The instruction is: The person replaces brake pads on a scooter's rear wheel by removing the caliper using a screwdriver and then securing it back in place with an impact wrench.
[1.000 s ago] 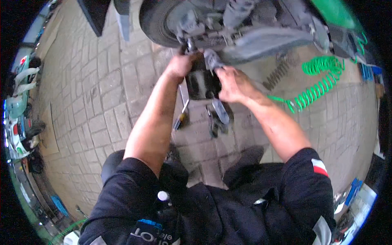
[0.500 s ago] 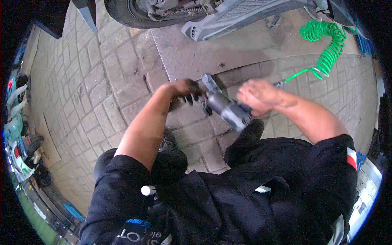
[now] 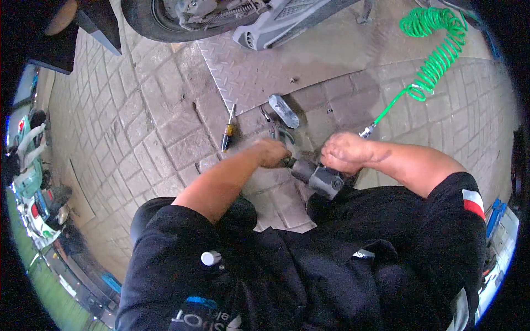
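Observation:
Above my knees, a dark grey air impact wrench (image 3: 319, 179) points to the left. My right hand (image 3: 345, 153) is closed around its handle, and a metal hose coupling (image 3: 366, 132) shows just past the wrist. My left hand (image 3: 270, 153) is closed at the wrench's nose, where a short dark end runs into the fingers; the fingertips are partly hidden. Beyond that hand, a screwdriver (image 3: 227, 135) with a yellow and black handle lies on the paving. A grey oblong block (image 3: 284, 111) lies farther out, near a curved metal piece (image 3: 282, 135) that I cannot make out.
A coiled green air hose (image 3: 441, 55) runs from the coupling to the far right. A vehicle's wheel (image 3: 160, 27) and grey body panel (image 3: 287, 22) stand at the far side, by a ridged metal plate (image 3: 237, 71). Scooters (image 3: 33, 176) are at the left edge.
My left hand has closed in on the wrench's nose, from spread fingers beside it. The screwdriver has come into sight. The wrench sits slightly lower in view, and the view has shifted.

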`<state>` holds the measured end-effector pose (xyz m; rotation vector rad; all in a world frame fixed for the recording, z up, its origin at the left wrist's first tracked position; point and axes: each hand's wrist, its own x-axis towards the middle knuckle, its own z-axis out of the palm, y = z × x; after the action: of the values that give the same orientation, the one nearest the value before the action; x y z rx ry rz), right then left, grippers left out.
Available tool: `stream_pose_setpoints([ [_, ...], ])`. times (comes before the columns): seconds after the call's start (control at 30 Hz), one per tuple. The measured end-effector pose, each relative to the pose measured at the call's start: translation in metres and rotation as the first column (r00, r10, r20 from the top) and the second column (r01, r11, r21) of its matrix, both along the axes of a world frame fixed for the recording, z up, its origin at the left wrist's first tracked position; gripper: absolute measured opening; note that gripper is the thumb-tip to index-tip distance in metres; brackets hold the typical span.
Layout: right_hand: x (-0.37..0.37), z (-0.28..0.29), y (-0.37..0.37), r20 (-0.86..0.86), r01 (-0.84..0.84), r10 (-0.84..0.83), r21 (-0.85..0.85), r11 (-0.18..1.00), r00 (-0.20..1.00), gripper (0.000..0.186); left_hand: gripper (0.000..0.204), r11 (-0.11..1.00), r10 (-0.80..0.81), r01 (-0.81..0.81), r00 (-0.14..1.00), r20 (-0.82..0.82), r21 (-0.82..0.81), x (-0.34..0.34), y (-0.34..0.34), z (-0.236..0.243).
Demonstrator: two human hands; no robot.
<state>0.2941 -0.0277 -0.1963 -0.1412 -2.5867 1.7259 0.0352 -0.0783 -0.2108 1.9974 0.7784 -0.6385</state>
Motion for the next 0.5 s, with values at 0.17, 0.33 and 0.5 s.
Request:
stream_pose_setpoints([
  [0.17,-0.026,0.023,0.021,-0.091,-0.006,0.057,0.485,0.874,0.994,0.032,0.032,0.996,-0.083,0.087,0.974,-0.213,0.013,-0.020,0.032,0.018],
  [0.33,-0.040,0.039,0.022,0.043,-0.165,0.164,0.474,0.865,0.985,0.033,0.024,0.987,-0.147,0.160,0.886,-0.440,-0.009,-0.041,0.033,0.005],
  [0.5,0.001,0.009,0.004,-0.078,-0.074,0.053,-0.300,0.951,0.996,0.027,0.028,0.992,-0.092,0.117,0.914,-0.396,0.038,-0.120,0.061,0.022],
])
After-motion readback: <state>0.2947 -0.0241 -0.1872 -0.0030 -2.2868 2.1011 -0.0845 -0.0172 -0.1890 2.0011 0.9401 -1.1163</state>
